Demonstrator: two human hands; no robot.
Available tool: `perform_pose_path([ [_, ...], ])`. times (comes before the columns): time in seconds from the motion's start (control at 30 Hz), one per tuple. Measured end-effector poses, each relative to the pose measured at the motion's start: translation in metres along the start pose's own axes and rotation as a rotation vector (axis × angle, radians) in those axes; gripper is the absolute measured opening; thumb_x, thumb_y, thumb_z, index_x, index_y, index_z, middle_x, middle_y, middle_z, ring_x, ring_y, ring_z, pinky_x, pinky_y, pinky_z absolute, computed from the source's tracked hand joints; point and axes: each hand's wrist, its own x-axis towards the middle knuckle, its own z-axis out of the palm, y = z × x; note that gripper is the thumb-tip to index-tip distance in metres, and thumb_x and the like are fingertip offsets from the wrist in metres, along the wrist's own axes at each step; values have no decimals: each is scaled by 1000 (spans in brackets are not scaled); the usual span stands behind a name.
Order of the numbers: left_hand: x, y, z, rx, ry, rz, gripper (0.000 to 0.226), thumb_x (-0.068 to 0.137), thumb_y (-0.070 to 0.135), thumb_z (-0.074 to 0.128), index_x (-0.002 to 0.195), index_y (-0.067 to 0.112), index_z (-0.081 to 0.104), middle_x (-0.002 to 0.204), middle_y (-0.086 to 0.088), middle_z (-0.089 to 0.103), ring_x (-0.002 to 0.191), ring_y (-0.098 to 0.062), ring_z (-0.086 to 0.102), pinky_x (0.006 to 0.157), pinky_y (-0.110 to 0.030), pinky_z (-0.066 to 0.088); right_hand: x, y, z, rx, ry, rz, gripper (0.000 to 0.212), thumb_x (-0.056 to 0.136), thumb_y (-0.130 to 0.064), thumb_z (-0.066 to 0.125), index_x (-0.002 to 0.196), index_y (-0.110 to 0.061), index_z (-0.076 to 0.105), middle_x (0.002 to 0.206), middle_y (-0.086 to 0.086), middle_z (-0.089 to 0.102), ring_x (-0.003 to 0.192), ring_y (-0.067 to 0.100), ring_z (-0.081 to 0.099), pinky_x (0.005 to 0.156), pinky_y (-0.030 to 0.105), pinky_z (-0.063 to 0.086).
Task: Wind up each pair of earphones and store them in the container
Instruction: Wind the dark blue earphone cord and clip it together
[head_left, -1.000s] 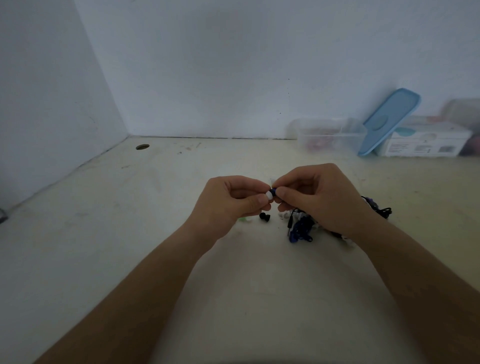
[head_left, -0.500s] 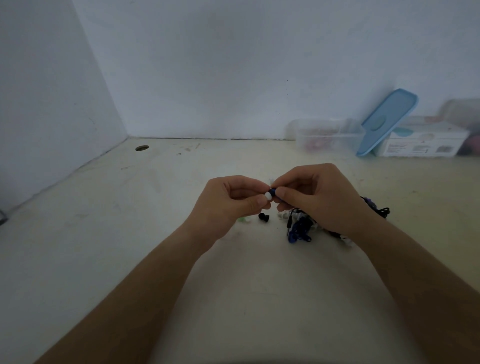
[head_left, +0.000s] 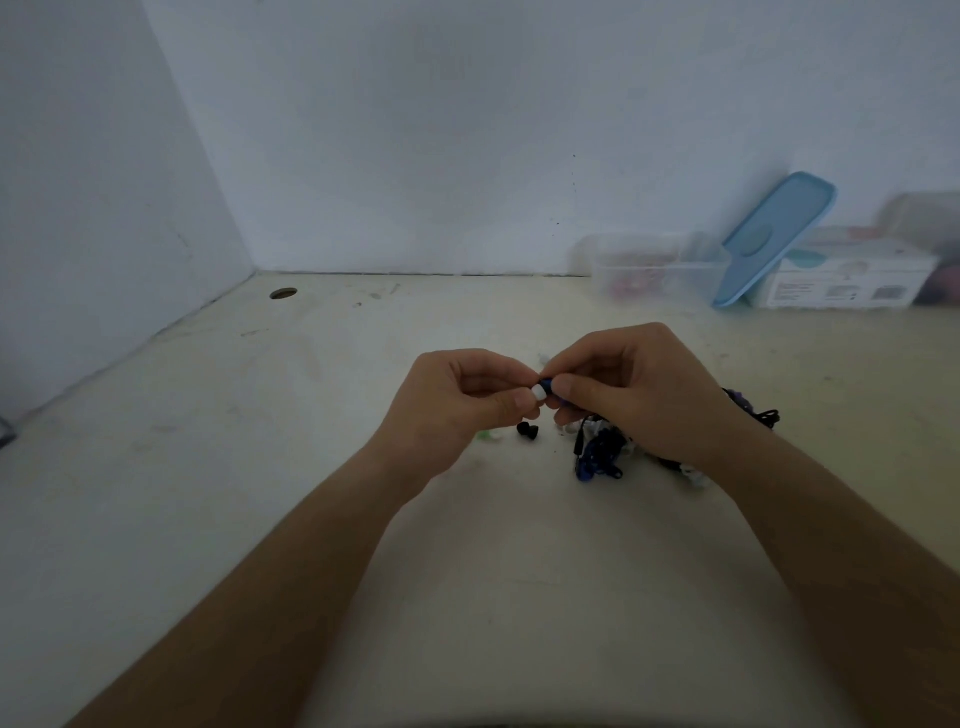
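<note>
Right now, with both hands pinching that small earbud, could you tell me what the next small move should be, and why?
Probably seat the white tip onto the blue earbud: the left hand pinches the tip, the right hand the bud, and they meet end to end. Winding would come after, since the blue cable lies tangled on the table.

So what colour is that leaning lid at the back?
The lid is light blue; head view.

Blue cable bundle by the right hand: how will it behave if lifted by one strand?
Probably floppy: the blue cable bundle lies in loose loops, so it should sag and unravel. It's meshed with the black and white cords beside it, so those will likely drag along. Looks thin and light; may slide on the smooth table.
</note>
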Motion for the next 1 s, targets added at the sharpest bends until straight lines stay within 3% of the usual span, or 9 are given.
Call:
perform_pose_path([
  [0.63, -1, 4, 1, -26, 39, 19, 17, 85, 0, 71, 102, 1, 73, 89, -13, 77, 82, -26, 75, 77, -27, 59, 2, 3, 4, -57, 124, -5, 7, 90, -7, 69, 94, -8, 75, 78, 6, 77, 69, 18, 75, 71, 34, 62],
  [1.0, -2, 4, 2, -34, 41, 0, 15, 82, -2, 72, 94, 7, 73, 84, -11, 77, 77, -22, 75, 72, -25, 59, 0, 0, 4, 15, 50, -8, 11, 90, -1, 67, 92, -9, 75, 77, 5, 76, 69, 19, 75, 66, 22, 58],
])
